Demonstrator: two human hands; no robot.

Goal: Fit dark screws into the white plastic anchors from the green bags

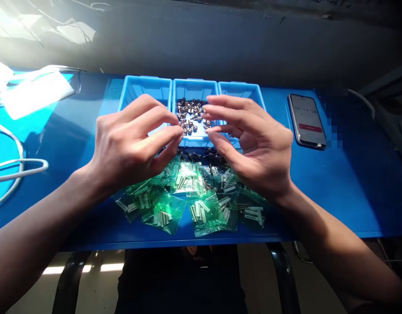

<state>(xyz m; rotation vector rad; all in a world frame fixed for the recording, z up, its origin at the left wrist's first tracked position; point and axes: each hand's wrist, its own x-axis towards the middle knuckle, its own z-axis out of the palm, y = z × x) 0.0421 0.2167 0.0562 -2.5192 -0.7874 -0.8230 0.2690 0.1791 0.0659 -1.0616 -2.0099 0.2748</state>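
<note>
My left hand (132, 139) is over the front edge of the bins, thumb and index finger pinched together; whatever is between them, if anything, is too small to make out. Facing it, my right hand (256, 139) has its fingers apart, with the thumb separate from the fingertips and nothing visible in between. Between the hands, small shiny metal screws with dark parts (190, 107) lie in the middle blue bin (195, 83). Below my hands, several green clear plastic packets (163, 213) hold screws and white wall plugs. More dark small screws (191, 155) lie between the bin and the packets, partly hidden.
A left blue bin (148, 83) and a right blue bin (242, 89) flank the middle one, partly covered by my hands. A phone (307, 120) showing a timer lies on the blue table (338, 187). White cables (19, 163) and white sheets (37, 93) are at the left.
</note>
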